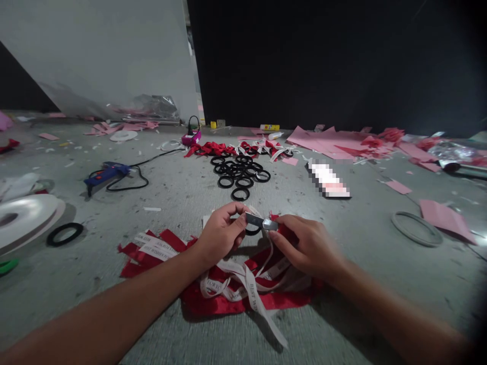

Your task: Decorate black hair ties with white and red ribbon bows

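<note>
My left hand [224, 230] is closed, its thumb and fingers pinching the dark end of a small flat grey and silver piece [254, 219]. Part of a black ring [253, 231] shows just below that piece, by the left fingertips. On the other side, my right hand [304, 241] is closed on the shiny end; its exact kind is too small to tell. A thin white cord hangs down between the hands. Beneath them lie red fabric strips [213, 304] and white printed ribbons [251, 286], partly hidden by my left forearm.
Several black rings [243, 170] lie heaped ahead, with red ribbon pieces [213, 148] behind. A blue glue gun [108, 174] with a cord, a white ribbon spool [26, 215] and a loose black ring [64, 234] are left. A phone [327, 178] and pink sheets [327, 142] are right.
</note>
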